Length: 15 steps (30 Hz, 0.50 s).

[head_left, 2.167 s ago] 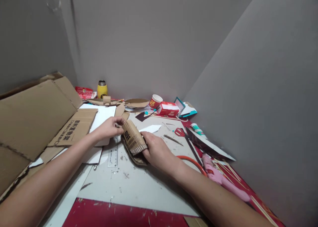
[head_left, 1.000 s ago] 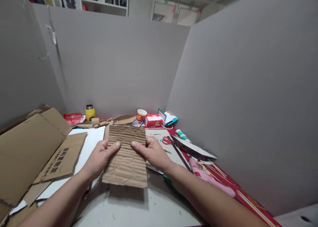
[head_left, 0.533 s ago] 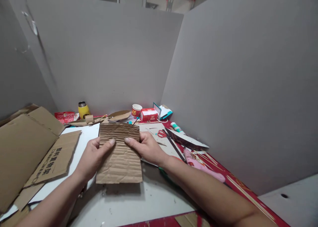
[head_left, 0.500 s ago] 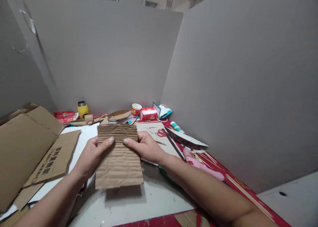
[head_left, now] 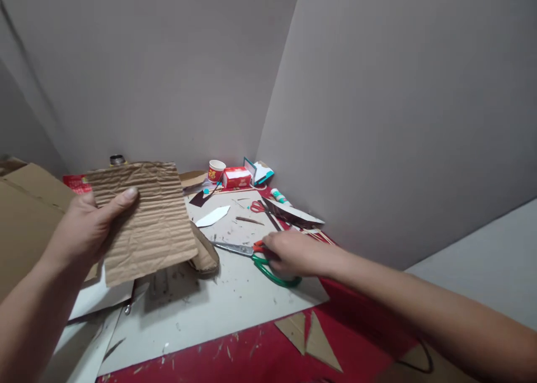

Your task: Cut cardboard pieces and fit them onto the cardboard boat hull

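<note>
My left hand (head_left: 94, 221) grips the left side of a piece of corrugated cardboard (head_left: 151, 226), thumb across its ridged face. The sheet is held up above the table, tilted. To the right, my right hand (head_left: 289, 251) has its fingers closed on the handles of a pair of scissors (head_left: 239, 249), one handle red-orange and the other green. Their blades point left along the white board and look closed. Part of a curved cardboard piece (head_left: 207, 254) shows from behind the held sheet.
Smaller red scissors (head_left: 258, 206), a white paper cutout (head_left: 213, 216) and scraps lie farther back. A paper cup (head_left: 216, 170) and red box (head_left: 237, 177) stand by the grey partition (head_left: 188, 81). Two cardboard triangles (head_left: 323, 341) lie on the red cloth (head_left: 235, 352). Larger cardboard (head_left: 33, 215) stands left.
My right hand has let go of the cardboard and moved right and down onto the scissors. The left hand has carried the sheet leftward and up. The view has turned right and downward.
</note>
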### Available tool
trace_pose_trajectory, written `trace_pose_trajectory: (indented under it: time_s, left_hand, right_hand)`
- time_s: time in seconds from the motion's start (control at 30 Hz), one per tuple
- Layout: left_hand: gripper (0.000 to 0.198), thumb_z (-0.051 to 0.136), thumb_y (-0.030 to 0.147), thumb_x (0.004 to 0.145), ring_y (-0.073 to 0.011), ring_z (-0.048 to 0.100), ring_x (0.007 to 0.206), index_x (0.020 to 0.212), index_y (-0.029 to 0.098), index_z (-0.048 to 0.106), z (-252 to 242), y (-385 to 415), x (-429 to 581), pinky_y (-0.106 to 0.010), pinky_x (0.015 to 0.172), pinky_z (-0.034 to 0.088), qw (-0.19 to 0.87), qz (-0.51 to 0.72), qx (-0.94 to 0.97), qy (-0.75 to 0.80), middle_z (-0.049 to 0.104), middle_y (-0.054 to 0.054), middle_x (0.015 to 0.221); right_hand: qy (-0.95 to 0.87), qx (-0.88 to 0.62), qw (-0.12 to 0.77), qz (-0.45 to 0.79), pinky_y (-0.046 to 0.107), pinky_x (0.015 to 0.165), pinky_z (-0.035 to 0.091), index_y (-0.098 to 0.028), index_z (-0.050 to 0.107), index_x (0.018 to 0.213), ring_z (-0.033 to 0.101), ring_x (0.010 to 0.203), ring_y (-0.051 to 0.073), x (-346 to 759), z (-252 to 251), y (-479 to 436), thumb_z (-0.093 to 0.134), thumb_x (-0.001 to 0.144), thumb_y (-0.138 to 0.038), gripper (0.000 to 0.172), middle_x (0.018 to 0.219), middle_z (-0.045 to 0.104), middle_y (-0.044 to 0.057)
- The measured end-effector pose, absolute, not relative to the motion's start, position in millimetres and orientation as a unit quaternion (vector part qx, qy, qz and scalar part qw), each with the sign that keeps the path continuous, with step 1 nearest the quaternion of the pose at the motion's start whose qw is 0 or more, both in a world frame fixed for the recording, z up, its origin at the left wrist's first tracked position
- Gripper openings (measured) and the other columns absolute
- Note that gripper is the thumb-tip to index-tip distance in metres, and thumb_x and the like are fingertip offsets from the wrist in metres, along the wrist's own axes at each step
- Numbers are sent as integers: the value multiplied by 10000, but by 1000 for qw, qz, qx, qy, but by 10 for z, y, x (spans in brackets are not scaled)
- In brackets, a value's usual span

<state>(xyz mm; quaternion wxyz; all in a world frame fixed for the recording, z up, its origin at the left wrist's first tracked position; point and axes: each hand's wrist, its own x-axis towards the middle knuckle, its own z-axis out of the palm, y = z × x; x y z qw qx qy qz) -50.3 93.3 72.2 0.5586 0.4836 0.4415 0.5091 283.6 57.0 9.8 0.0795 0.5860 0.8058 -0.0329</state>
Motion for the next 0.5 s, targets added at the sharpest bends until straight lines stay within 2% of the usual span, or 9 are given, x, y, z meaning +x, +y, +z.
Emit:
trace_pose_trajectory:
  time_s: [0.07,0.17,0.3,0.4,0.5]
  left_hand:
    - [444,784,373,682,-237,711,650,1074,195,676,714,923,-523,-256,457,546,519,524,496,457,748,11,656]
    - [454,771,387,690,-263,726,700,1068,156,675,702,901,-509,-307,547,582,554,491,499,451,773,-67,813]
    - [432,772,339,689,-275,732,707,1066,152,676,717,859,-464,-333,568,580,587,501,475,423,772,-111,874]
    - [442,753,332,712,-275,732,695,1105,152,662,732,830,-438,-350,589,581,595,509,460,417,773,-116,873]
    - [467,756,344,709,-280,733,711,1121,148,657,710,836,-427,-367,629,583,594,517,461,408,773,-117,876]
  right_hand:
    - [812,578,76,-28,337,641,414,-150,656,875,646,741,260,2845,-65,524,577,736,-160,161,891,681,135]
    - [818,573,36,-41,364,689,424,-156,631,934,648,819,287,2848,-170,546,555,733,-183,216,919,677,137]
    - [811,579,27,-77,339,666,417,-172,617,922,639,809,281,2930,-143,554,580,680,-181,244,924,678,125]
    - [806,589,13,-55,334,606,387,-180,611,823,621,727,274,3069,-93,498,546,748,-236,114,836,681,123]
    - [791,606,-52,-61,335,607,391,-192,601,820,601,682,249,3201,-23,437,469,853,-337,199,785,673,108]
